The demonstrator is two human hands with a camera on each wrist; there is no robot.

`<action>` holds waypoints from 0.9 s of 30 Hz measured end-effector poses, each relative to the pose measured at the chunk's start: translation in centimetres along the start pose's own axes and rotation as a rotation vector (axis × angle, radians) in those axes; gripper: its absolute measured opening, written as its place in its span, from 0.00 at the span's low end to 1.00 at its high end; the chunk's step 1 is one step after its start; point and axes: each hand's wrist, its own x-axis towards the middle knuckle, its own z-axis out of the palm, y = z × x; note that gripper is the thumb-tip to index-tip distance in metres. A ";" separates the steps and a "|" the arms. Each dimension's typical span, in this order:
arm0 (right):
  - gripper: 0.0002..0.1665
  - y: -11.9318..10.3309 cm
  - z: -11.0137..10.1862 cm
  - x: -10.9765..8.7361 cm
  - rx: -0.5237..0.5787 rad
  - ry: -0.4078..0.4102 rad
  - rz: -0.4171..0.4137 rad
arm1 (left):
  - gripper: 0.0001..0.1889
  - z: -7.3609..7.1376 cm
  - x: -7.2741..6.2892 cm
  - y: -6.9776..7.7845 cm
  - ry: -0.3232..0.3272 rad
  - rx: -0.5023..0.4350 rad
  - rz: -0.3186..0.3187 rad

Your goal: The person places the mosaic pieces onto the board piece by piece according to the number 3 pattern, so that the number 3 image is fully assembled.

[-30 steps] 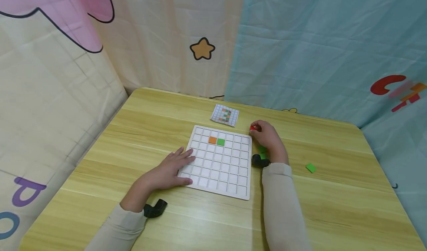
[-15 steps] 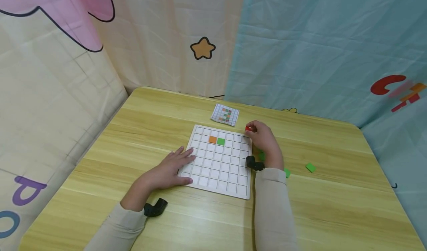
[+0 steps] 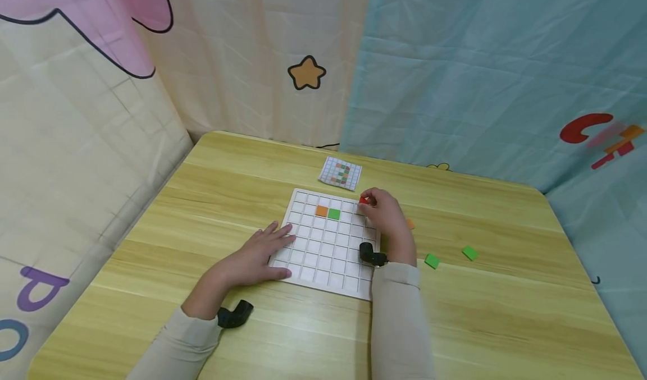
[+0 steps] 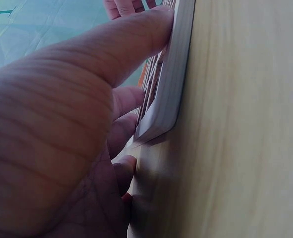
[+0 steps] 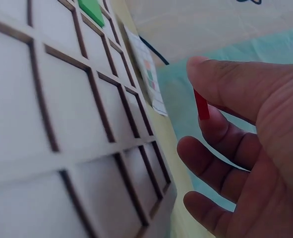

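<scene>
On the left side, the left grip (image 3: 253,263) is resting with spread fingers on the white board (image 3: 326,252); only the left wrist view is showing well the board's thick side. Further right, near the board's far right corner, the red tile (image 3: 363,200) is hanging, and the right grip (image 3: 388,210) is pinching it between thumb and finger. It is looking light, stiff, perhaps slippery, so opposite edges are seeming the best hold. The right wrist view is revealing its thin profile, apart from the board, which the head view is not making clear.
</scene>
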 end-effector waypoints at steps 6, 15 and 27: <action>0.16 -0.7 1.1 -0.5 -0.039 -0.008 0.011 | 0.41 -0.1 0.0 0.1 -0.006 0.007 -0.004; 0.17 -2.1 1.9 -0.3 -0.099 -0.045 -0.044 | 0.41 -0.1 0.0 -0.1 -0.003 0.006 -0.005; 0.14 -2.0 2.7 -0.2 -0.164 -0.074 0.006 | 0.41 0.1 0.0 0.0 -0.003 0.000 -0.009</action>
